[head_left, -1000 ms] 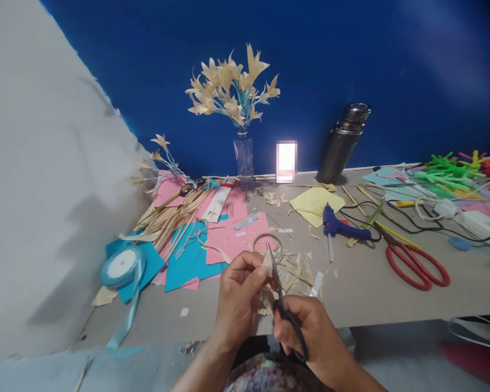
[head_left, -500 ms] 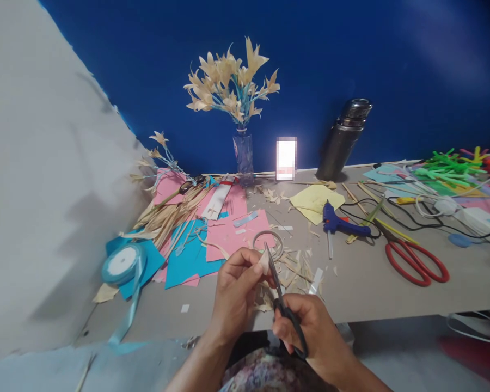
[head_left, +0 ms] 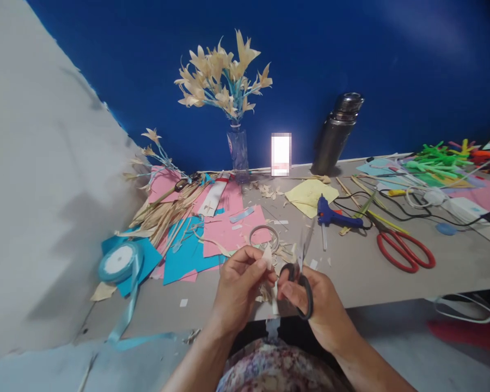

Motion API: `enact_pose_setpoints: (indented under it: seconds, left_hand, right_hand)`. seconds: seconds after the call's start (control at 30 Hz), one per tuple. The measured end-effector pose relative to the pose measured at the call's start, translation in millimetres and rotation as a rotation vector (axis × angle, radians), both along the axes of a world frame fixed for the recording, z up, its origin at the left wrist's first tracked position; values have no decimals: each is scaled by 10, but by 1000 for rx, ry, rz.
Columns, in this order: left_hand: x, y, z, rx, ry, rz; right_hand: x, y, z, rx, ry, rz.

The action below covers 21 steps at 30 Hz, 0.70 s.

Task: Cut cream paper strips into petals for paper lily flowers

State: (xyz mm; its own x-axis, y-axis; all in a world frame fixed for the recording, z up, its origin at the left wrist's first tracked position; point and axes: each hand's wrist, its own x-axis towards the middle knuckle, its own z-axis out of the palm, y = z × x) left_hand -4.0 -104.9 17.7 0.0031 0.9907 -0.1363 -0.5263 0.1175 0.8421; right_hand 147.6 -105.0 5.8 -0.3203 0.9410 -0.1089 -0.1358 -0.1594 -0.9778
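Note:
Between the thumb and fingers of my left hand (head_left: 237, 286) is a small pale petal-shaped piece of husk (head_left: 267, 256), its tip pointing up. My right hand (head_left: 320, 299) grips black-handled scissors (head_left: 306, 294) by the loops, the blades slightly apart and pointing away from me. The blades stand to the right of the husk piece, not touching it. Just beyond my hands lies a roll of tape (head_left: 264, 238) on its side. Husk scraps (head_left: 283, 253) are scattered around it, partly hidden by my hands.
A blue glue gun (head_left: 337, 216) and red-handled scissors (head_left: 406, 251) lie to the right. At the left are a blue ribbon spool (head_left: 120, 262) and dried husk strips (head_left: 159, 215). A bottle (head_left: 239, 155) of husk flowers and a dark flask (head_left: 337, 136) stand at the back.
The scissors have moved right, away from the husk piece, and their blades have opened. My left hand still pinches the piece. The whole view has shifted slightly.

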Motion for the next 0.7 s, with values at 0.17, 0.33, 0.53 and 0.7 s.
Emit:
enact_pose_setpoints:
  seconds: [0.17, 0.33, 0.53, 0.7]
  left_hand:
    - [62, -33, -61, -5, 58, 9]
    - [173, -97, -26, -80, -8, -26]
    - [148, -121, 36, -55, -17, -119]
    - [105, -61, 26, -91, 54, -136]
  right_hand:
    - [3, 76, 159, 40, -68, -194]
    - [-25, 90, 234, 146, -143, -308]
    - [54, 56, 205, 117, -126, -200]
    - [114, 51, 212, 126, -169, -87]
